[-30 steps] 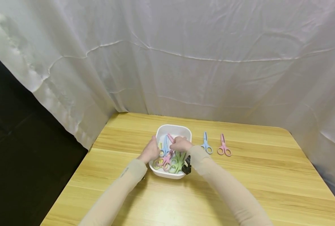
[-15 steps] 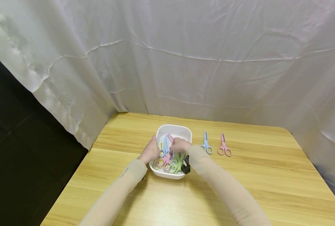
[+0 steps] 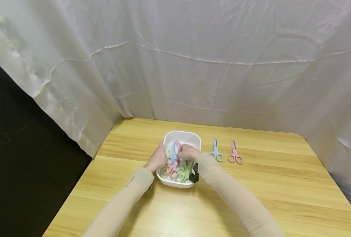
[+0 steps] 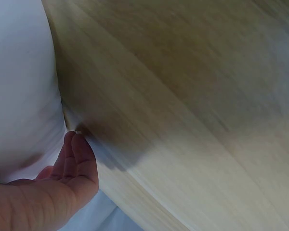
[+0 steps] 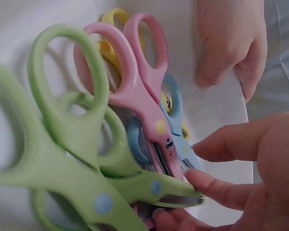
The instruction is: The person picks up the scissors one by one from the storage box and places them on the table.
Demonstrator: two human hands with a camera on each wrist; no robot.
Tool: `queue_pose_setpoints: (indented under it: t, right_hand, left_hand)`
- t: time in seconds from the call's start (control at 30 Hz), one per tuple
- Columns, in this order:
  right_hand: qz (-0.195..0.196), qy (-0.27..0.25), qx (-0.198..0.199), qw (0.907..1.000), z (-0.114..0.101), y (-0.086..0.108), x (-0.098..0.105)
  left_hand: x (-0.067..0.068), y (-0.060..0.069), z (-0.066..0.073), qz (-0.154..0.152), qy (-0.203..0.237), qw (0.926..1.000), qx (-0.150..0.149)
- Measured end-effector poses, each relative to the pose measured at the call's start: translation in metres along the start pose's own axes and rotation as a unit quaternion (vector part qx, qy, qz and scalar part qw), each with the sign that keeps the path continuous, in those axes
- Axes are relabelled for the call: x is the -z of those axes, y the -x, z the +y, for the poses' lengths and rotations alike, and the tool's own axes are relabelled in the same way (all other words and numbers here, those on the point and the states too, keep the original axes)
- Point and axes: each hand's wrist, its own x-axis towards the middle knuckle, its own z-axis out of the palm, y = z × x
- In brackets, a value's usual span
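Note:
My left hand [image 3: 158,158] grips the left wall of a white bin [image 3: 179,184], thumb inside and fingers outside. In the left wrist view, the fingers of my left hand [image 4: 72,178] lie curled against the outer wall. My right hand [image 3: 188,151] reaches into the bin. In the right wrist view, my right hand [image 5: 260,178] has its thumb and a finger apart, touching around the blades of light-blue scissors [image 5: 176,113] and pink scissors [image 5: 147,108]. Its lower fingers are partly hidden by green scissors [image 5: 70,159]. Yellow handles [image 5: 114,17] show behind the pink ones.
Right of the bin, blue scissors [image 3: 216,153] and pink scissors [image 3: 234,156] lie on the wooden table [image 3: 270,184], blades pointing away from me. A pale curtain [image 3: 211,82] hangs behind the table, and black cloth [image 3: 24,148] is at the left.
My right hand has shifted slightly left inside the bin. The pink scissors in the bin have moved a little away from me, and the green ones have shifted slightly. My left hand stays put.

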Motion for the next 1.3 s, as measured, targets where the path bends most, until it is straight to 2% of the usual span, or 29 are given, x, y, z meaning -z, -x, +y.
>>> queue_pose_setpoints:
  t: [0.3, 0.53, 0.87, 1.07, 1.3]
  right_hand:
    - [0.036, -0.013, 0.01, 0.9992, -0.002, -0.003, -0.003]
    - [0.033, -0.04, 0.013, 0.9985, -0.002, -0.01, -0.009]
    - [0.035, -0.053, 0.011, 0.9979, -0.005, -0.007, -0.009]
    - [0.02, -0.079, -0.005, 0.9966, -0.004, -0.006, -0.01]
    - [0.01, -0.061, -0.031, 0.9976, -0.008, -0.005, -0.009]
  left_hand:
    - [-0.001, -0.001, -0.001, 0.002, 0.011, 0.9999, -0.001]
    - [-0.001, -0.003, -0.002, 0.007, -0.003, 0.9999, -0.015]
    - [0.0, -0.002, -0.001, 0.001, -0.007, 1.0, -0.005]
    - [0.0, -0.002, 0.0, 0.003, -0.008, 0.9999, -0.007]
    - [0.001, 0.0, 0.0, 0.002, 0.001, 0.9999, -0.011]
